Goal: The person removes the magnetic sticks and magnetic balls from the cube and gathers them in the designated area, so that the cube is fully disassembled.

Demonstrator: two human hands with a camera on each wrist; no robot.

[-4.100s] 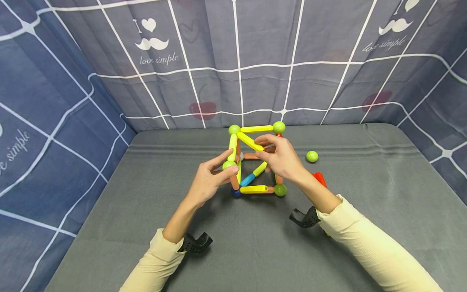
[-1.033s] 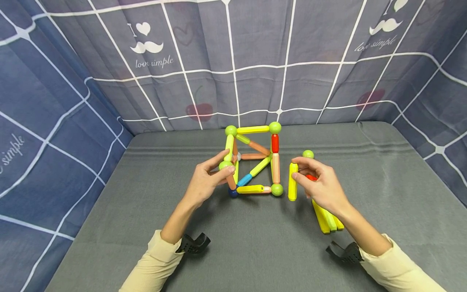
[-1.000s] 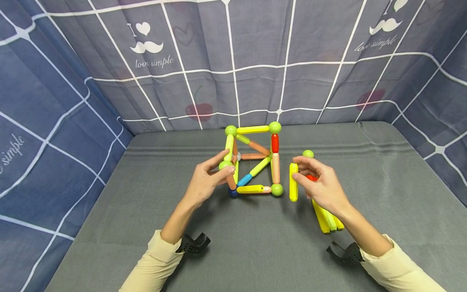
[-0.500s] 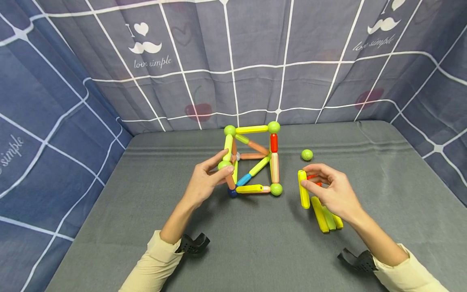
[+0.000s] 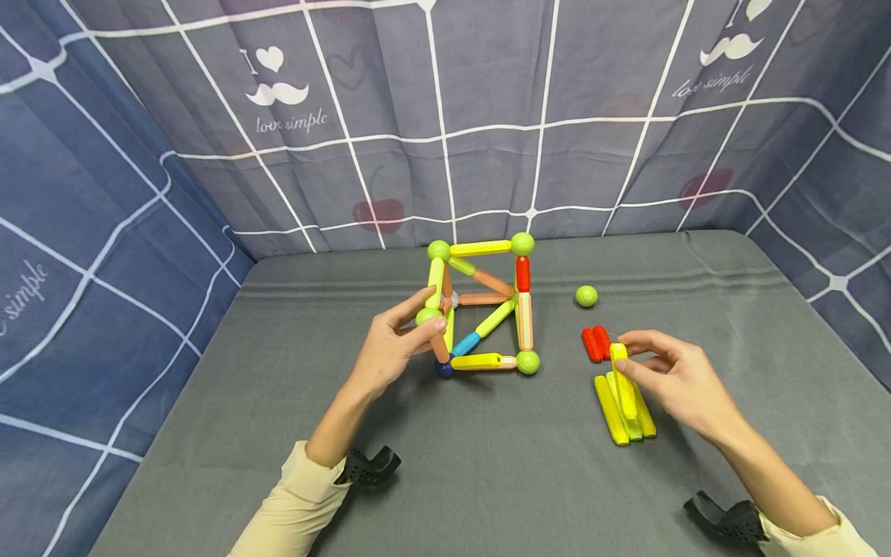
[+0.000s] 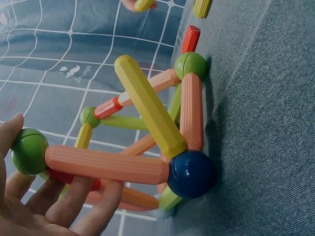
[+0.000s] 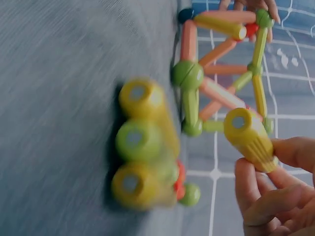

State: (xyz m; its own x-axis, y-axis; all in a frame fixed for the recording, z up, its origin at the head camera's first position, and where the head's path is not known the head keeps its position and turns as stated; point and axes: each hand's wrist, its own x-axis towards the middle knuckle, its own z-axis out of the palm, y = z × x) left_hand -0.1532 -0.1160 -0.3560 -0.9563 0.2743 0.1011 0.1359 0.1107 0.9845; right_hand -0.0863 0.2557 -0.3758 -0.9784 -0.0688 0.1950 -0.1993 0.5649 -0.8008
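My left hand [image 5: 398,340] grips the near upper-left corner of a cube-like frame of magnetic rods and balls. Its thumb and fingers lie about the green ball [image 6: 30,151] there, beside an orange rod [image 6: 106,163] that runs down to a dark blue ball [image 6: 192,174]. A yellow rod [image 6: 150,105] slants up from that blue ball, its other end free. My right hand [image 5: 685,379] pinches a yellow magnetic rod [image 7: 250,140] by its end. That rod is held above a row of three yellow and lime rods [image 5: 612,410] on the table.
Two short red rods [image 5: 595,343] lie just behind the row of rods. A loose green ball [image 5: 586,296] sits farther back, right of the frame. Behind the grey table [image 5: 487,480] hangs a blue checked curtain [image 5: 390,93].
My right hand has left the frame's top and moved right and nearer with the yellow rod, now over the row of rods. My left hand keeps its grip on the frame's corner.
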